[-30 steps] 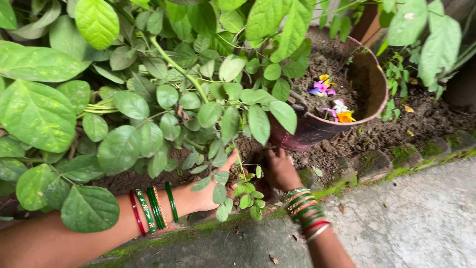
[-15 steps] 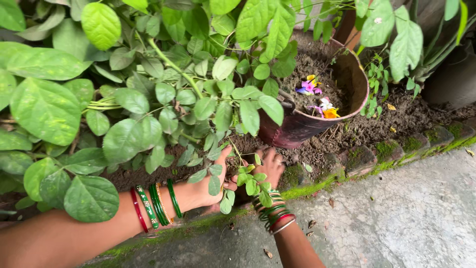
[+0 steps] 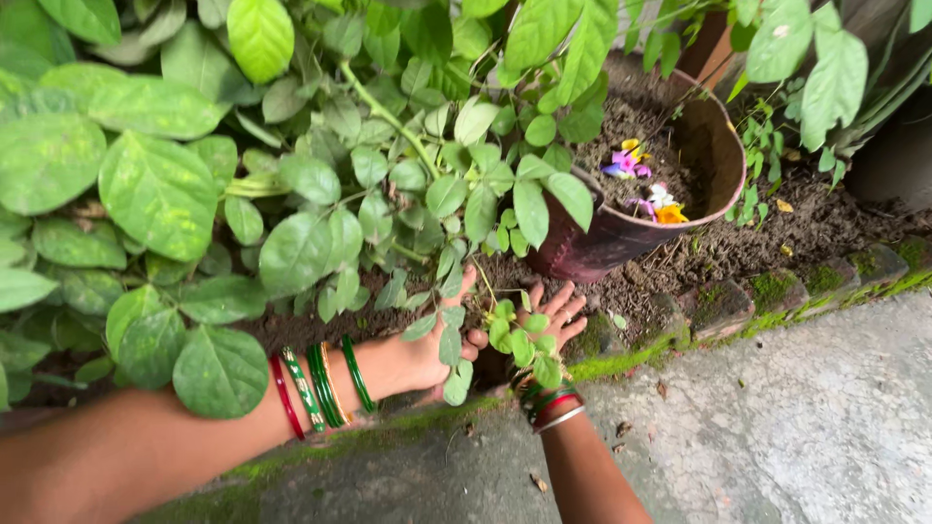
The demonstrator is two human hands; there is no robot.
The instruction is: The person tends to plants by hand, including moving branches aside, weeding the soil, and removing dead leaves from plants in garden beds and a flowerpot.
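My left hand (image 3: 434,347), with red and green bangles on the wrist, reaches under the leafy plant (image 3: 388,165) and holds back a low sprig of small leaves (image 3: 451,335). My right hand (image 3: 555,315), also bangled, lies palm-open on the dark soil beside it, fingers spread, with another small leafy sprig (image 3: 524,340) lying across it. Whether the right hand grips that sprig is hidden by leaves. Both hands sit just in front of the dark red pot (image 3: 621,243).
The pot holds soil and a few fallen coloured flower petals (image 3: 641,180). A mossy brick edging (image 3: 738,301) separates the soil bed from a grey concrete floor (image 3: 806,427). Large green leaves (image 3: 146,194) crowd the left side.
My right hand has moved left and up toward the left hand, opening over the soil among the small leaves. The view has shifted slightly closer.
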